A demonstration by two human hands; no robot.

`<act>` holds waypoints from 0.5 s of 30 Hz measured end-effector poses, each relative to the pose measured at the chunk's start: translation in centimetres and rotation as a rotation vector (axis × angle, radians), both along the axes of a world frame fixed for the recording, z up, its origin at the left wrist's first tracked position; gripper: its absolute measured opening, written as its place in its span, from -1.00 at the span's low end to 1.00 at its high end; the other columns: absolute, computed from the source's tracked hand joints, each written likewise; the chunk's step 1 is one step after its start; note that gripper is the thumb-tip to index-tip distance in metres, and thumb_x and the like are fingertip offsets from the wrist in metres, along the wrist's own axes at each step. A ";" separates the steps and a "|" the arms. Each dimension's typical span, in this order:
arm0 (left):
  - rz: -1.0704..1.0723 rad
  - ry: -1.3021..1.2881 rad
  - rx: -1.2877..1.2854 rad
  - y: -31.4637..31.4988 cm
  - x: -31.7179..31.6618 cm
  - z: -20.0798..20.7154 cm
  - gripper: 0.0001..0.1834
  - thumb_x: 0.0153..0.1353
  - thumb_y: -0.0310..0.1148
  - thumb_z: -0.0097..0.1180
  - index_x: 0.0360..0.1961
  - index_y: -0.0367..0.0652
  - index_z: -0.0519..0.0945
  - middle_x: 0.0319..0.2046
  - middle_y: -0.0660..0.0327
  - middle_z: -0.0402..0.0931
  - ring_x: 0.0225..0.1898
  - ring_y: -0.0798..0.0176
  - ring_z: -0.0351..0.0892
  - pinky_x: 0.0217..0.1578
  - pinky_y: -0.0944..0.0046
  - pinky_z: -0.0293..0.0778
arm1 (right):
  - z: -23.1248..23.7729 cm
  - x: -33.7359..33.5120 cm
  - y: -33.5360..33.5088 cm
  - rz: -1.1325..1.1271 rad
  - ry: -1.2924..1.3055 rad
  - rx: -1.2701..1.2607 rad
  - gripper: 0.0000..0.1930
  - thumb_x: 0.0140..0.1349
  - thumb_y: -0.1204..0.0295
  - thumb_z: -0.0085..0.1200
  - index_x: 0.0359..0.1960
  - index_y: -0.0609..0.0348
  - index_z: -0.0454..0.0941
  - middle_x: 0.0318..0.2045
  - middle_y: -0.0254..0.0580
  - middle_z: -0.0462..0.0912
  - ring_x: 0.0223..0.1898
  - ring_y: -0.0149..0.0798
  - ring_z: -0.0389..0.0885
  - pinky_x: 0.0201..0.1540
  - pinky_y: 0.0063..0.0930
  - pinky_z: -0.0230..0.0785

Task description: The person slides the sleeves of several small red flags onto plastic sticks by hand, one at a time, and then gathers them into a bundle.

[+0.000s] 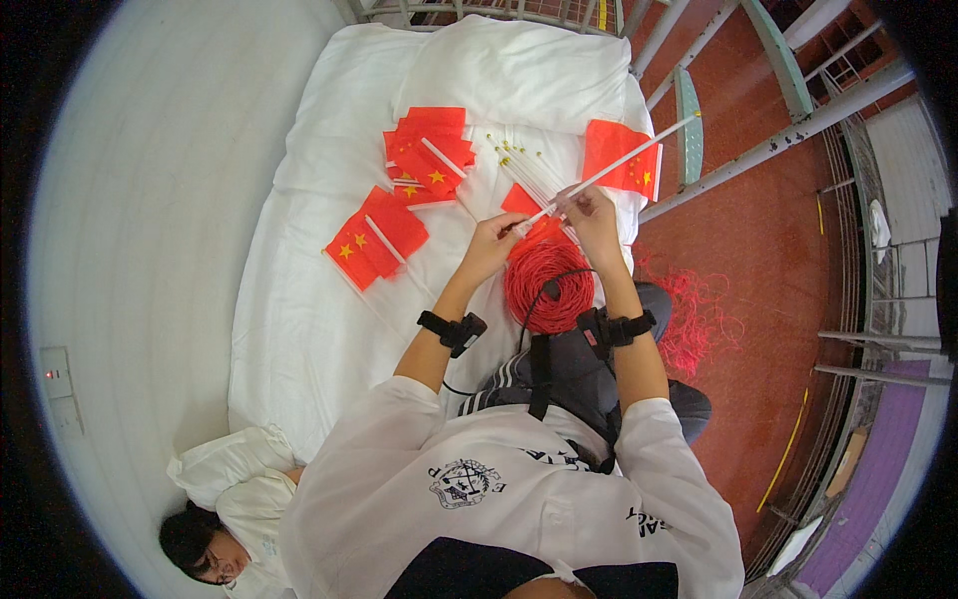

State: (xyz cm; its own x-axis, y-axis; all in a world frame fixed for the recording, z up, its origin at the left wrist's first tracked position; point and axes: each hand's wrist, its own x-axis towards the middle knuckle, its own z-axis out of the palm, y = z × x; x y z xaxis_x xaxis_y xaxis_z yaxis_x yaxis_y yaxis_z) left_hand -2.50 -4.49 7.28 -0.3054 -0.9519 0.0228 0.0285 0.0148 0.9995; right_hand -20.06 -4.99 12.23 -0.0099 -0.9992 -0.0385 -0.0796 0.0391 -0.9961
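A white stick with a small yellow tip (639, 152) slants up to the right between my hands. My left hand (489, 247) pinches its lower end. Higher along the same stick, my right hand (591, 215) has its fingers closed on it. Beneath the hands lie a bundle of thin white sticks with gold tips (527, 170) and some red cloth (517, 200), partly hidden by the fingers. A coil of red cord (549, 292) rests just below the hands, near my lap. Whether cloth is attached to the held stick is unclear.
Small red flags with yellow stars lie in an upper pile (429, 150), a lower pile (377, 238) and at the right (621, 160). They rest on a white bed (309, 329) beside a metal ladder (689, 125). Red strands (694, 314) litter the floor. Another person (244, 529) lies lower left.
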 end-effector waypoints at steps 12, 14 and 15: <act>-0.139 -0.100 0.001 -0.1 0.2 0.7 -0.78 0.13 -0.45 0.00 -0.23 -0.36 0.52 -0.36 0.22 0.53 -0.32 0.42 0.45 -0.25 0.42 0.37 | 6.5 -4.4 -0.7 -0.591 -0.041 -0.554 -0.45 0.24 0.44 -0.16 0.23 0.21 -0.06 0.07 0.01 0.26 0.00 -0.21 0.32 -0.01 -0.42 0.24; -0.170 -0.136 0.013 0.1 0.1 1.0 -0.78 0.13 -0.46 0.00 -0.23 -0.36 0.52 -0.35 0.22 0.53 -0.32 0.42 0.45 -0.25 0.42 0.37 | 6.2 -6.0 -0.5 -0.524 0.017 -0.492 -0.55 0.27 0.39 -0.24 0.18 0.25 0.07 0.04 -0.01 0.32 0.00 -0.22 0.34 0.02 -0.43 0.21; -0.171 -0.134 0.013 0.1 -0.1 0.8 -0.78 0.13 -0.46 0.00 -0.23 -0.36 0.52 -0.35 0.22 0.53 -0.32 0.42 0.45 -0.25 0.42 0.37 | 5.9 -6.4 -0.4 -0.455 0.071 -0.429 -0.59 0.30 0.34 -0.32 0.12 0.30 0.20 0.00 -0.02 0.38 0.01 -0.23 0.36 0.05 -0.44 0.19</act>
